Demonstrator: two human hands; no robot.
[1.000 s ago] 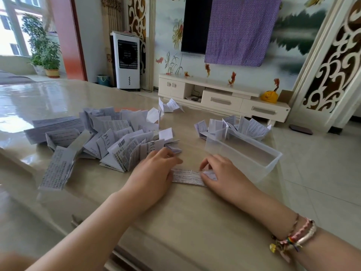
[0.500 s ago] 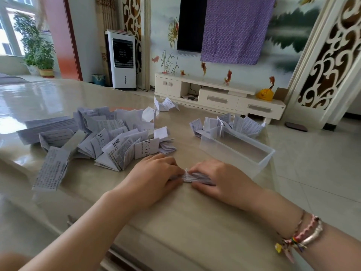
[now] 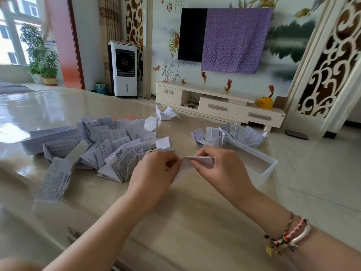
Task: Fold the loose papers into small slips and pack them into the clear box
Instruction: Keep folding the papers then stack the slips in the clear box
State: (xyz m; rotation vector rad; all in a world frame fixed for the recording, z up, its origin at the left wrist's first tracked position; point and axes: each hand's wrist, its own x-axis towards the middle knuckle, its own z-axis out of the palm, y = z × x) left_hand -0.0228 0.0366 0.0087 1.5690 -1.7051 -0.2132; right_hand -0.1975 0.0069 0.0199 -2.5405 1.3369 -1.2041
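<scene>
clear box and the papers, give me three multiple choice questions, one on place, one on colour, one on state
1. Where is the clear box?
A. left of the big paper pile
B. right of both hands, near the table's edge
C. on the floor

2. What colour is the cloth over the TV?
A. purple
B. green
C. red

3. What is happening to the slip?
A. it lies in the box
B. it lies flat on the table, untouched
C. both hands pinch it above the table

Key:
1 B, the box stands beyond the right hand.
2 A, purple cloth covers part of the screen.
3 C, the left hand and the right hand hold its ends.
</scene>
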